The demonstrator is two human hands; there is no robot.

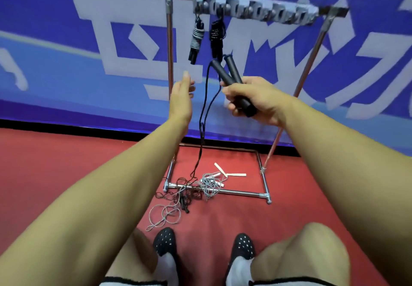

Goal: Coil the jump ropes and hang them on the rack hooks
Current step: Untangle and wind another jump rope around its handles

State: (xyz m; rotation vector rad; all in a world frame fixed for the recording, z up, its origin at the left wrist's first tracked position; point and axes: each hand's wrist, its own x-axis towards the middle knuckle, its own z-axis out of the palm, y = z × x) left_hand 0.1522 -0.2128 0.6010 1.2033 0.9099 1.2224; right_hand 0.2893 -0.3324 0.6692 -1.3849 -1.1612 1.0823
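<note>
My right hand (252,100) grips two black jump-rope handles (231,78) together, their ends pointing up and left. Their dark cord (204,107) hangs in a loop down to the floor. Just left of the cord, my left hand (181,94) is raised with straight fingers, holding nothing. A metal rack (170,45) stands ahead with a row of grey hooks (256,10) along its top bar. Two coiled ropes hang on the leftmost hooks: a grey-wrapped one (196,40) and a black one (217,37).
On the red floor by the rack's base bar (236,193) lies a tangle of loose ropes (196,190), with white handles (229,173) and grey cord loops (165,215). My feet in black dotted shoes (165,241) stand just short of it. A blue banner wall (66,62) is behind.
</note>
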